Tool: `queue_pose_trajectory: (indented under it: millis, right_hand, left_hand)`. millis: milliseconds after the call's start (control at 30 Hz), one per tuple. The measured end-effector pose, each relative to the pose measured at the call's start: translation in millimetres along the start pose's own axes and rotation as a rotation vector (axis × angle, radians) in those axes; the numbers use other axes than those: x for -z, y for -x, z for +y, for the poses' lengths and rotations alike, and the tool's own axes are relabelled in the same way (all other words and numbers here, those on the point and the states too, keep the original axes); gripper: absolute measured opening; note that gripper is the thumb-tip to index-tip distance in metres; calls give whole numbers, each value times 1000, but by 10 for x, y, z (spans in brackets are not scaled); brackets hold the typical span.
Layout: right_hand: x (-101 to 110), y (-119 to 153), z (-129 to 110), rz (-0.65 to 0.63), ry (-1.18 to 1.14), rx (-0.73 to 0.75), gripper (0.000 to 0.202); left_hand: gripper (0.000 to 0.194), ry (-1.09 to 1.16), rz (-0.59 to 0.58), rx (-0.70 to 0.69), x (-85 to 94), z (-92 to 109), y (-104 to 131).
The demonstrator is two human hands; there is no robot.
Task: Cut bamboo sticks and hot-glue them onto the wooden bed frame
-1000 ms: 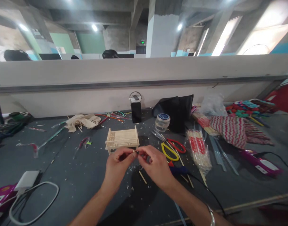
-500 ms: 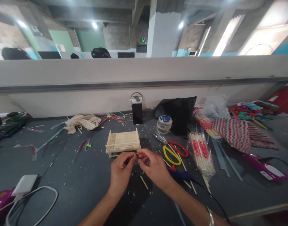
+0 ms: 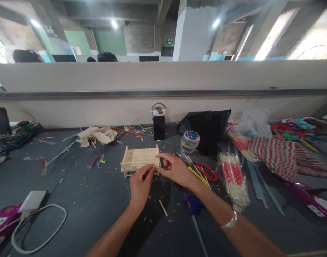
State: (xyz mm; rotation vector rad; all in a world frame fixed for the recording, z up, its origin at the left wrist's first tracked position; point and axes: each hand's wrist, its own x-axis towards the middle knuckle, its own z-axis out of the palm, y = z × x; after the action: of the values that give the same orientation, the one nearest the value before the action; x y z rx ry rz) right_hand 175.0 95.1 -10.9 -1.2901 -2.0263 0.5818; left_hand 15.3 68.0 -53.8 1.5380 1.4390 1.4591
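A small frame of pale wooden sticks (image 3: pixel 140 157) stands on the dark table (image 3: pixel 99 221). At its near right corner, my left hand (image 3: pixel 140 184) pinches something too small to make out between thumb and fingertips. My right hand (image 3: pixel 175 169) is at the frame's right end, thumb and forefinger apart, with nothing visible between them. A blue glue gun (image 3: pixel 192 203) lies below my right forearm. One loose stick (image 3: pixel 163 208) rests on the table in front of the frame.
Scissors with red and yellow handles (image 3: pixel 206 171), a clear jar (image 3: pixel 190 142) and bagged sticks (image 3: pixel 234 180) lie to the right. A phone (image 3: pixel 159 127) stands behind the frame. At the left are a beige cloth (image 3: pixel 97 135) and a white charger (image 3: pixel 33 201) with its cable.
My hands have moved apart and up toward the frame's right end. My right thumb and forefinger have spread. The camera view has shifted slightly.
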Motion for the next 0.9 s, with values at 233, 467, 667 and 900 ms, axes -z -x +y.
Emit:
queue_pose_trajectory:
  millis: [233, 467, 667, 900]
  right_hand:
    - [30, -130, 44, -174, -23, -14, 31]
    - [-4, -184, 44, -204, -13, 30, 15]
    - [-50, -205, 48, -201, 1, 23, 8]
    - [-99, -216, 52, -170, 4, 21, 9]
  left_hand:
    - [16, -32, -8, -12, -45, -11, -23]
    - [20, -66, -5, -11, -60, 23, -17]
    - [19, -91, 29, -63, -84, -46, -24]
    - [17, -86, 45, -77, -87, -44, -26]
